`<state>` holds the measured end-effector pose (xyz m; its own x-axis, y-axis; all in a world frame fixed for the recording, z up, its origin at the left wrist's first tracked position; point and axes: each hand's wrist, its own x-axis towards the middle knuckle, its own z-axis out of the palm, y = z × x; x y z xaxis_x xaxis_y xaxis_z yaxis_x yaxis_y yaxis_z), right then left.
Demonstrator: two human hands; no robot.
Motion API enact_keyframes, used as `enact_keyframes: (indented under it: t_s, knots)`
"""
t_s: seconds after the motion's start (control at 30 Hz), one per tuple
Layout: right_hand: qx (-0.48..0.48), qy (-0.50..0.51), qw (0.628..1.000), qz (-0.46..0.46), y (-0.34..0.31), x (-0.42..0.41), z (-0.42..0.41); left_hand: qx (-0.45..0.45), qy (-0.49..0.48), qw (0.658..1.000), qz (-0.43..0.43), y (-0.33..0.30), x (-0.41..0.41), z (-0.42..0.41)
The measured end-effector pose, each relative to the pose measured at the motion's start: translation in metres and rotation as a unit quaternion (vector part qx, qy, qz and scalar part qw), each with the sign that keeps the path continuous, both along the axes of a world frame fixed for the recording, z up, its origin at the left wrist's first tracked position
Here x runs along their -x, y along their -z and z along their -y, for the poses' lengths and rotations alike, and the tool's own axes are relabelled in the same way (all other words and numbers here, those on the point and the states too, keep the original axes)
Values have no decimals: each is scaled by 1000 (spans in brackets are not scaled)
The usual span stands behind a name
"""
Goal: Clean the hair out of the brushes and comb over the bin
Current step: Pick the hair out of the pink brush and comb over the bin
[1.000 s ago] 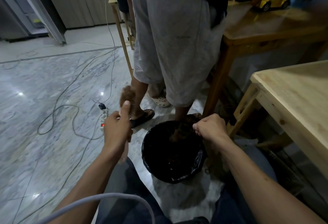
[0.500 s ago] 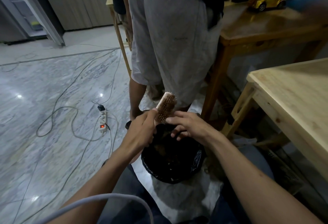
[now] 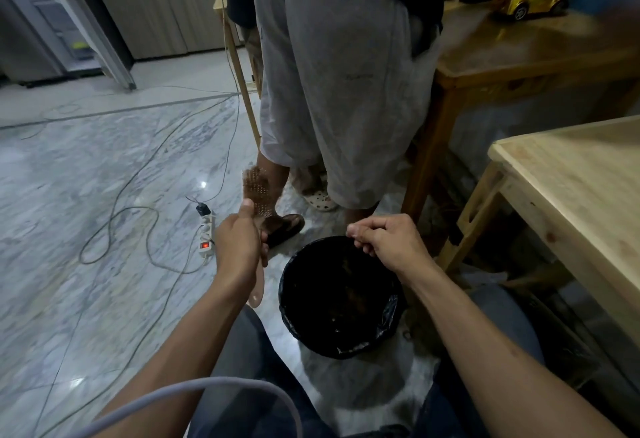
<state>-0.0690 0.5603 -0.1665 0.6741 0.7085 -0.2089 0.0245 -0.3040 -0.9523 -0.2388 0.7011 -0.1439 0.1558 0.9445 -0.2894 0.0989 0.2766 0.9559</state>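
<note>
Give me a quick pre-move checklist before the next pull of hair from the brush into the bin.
1. Left hand grips hairbrush by its handle: ok.
2. Hair left in the bristles to pull: ok, a brown clump shows.
3. Brush over the bin: not ok, it sits left of the rim.
4. Right hand over the bin: ok, at the far rim.
5. Right hand emptied of hair: cannot tell, fingers are pinched shut.
6. Bin liner open: ok.

Glossy marble floor (image 3: 86, 195), matt pale wood table (image 3: 571, 188), shiny black plastic bin liner (image 3: 388, 313)
</note>
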Motion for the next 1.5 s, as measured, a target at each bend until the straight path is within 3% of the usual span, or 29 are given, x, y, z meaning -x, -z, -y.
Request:
enact_keyframes:
  t_s: [0.17, 0.37, 0.43, 0.53, 0.7, 0.8, 0.97, 1.13, 1.27, 1.33, 1.5]
  knots:
    - [74, 71, 995, 13, 24, -8, 9, -28, 0, 999, 15, -3, 8, 2]
    - [151, -106, 983, -17, 24, -2, -3, -68, 141, 987, -39, -4, 7, 14]
    - [158, -105, 982, 14, 13, 1, -8, -81, 177, 980, -43, -3, 5, 19]
    - [99, -56, 992, 60, -2, 2, -12, -117, 221, 965, -79, 1, 5, 24]
    - [-44, -38, 989, -132, -24, 7, -23, -168, 247, 951, -86, 7, 2, 36]
    - [-72, -37, 987, -139, -24, 12, -25, -216, 231, 940, -130, 13, -1, 39]
    - [-24, -9, 996, -80, -20, 4, -17, -104, 144, 981, -80, 25, 2, 20]
    - [25, 16, 1000, -7, -11, -7, -7, -18, 24, 1000, -7, 29, 13, -6]
    - [59, 3, 998, 16, -3, -11, -2, -35, 101, 994, -29, 24, 20, -9]
    - [65, -54, 996, -4, -3, -6, -3, -53, 170, 983, -45, 18, 17, 1]
    - [-36, -165, 965, -200, -5, 15, -15, -76, 281, 954, -66, -4, 4, 26]
